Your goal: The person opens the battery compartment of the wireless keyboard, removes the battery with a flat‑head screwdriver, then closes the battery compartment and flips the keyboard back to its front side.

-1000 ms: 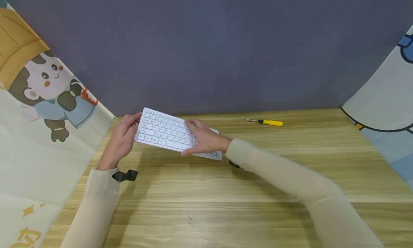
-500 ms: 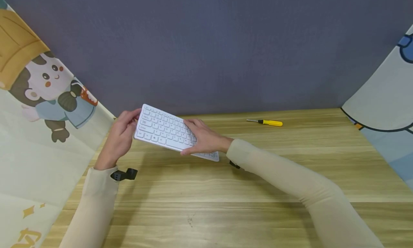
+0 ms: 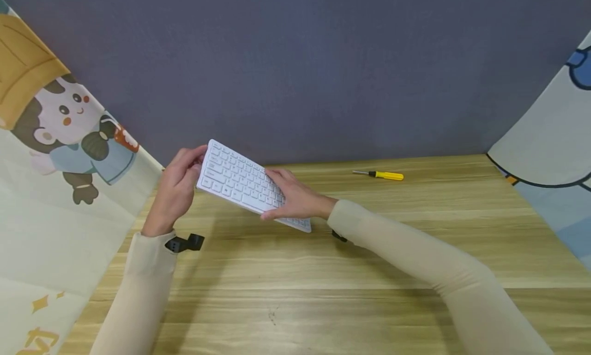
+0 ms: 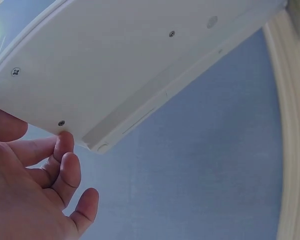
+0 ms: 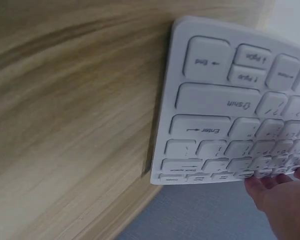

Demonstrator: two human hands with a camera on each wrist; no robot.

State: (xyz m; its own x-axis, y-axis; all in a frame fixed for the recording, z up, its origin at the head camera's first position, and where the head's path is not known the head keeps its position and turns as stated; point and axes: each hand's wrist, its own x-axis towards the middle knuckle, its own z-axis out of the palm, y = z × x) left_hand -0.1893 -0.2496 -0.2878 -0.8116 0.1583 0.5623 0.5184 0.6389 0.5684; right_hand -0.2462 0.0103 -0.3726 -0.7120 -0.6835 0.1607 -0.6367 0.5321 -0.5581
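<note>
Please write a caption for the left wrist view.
Left hand holding one end of a white keyboard, underside screws visible.

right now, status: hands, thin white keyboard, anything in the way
Left hand holding left end of keyboard; right hand gripping across it. Keyboard tilted, left end raised. Yellow-handled metal screwdriver on wood-grain table, clear of hands.

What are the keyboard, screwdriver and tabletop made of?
Slim white keyboard: probably matte plastic; smooth moulded keys.
Slender yellow-handled screwdriver: likely bright plastic handle, evenly coloured; grey metallic shaft.
Brown wood-grained tabletop: faintly shiny wood or laminate; grain can't settle it.
</note>
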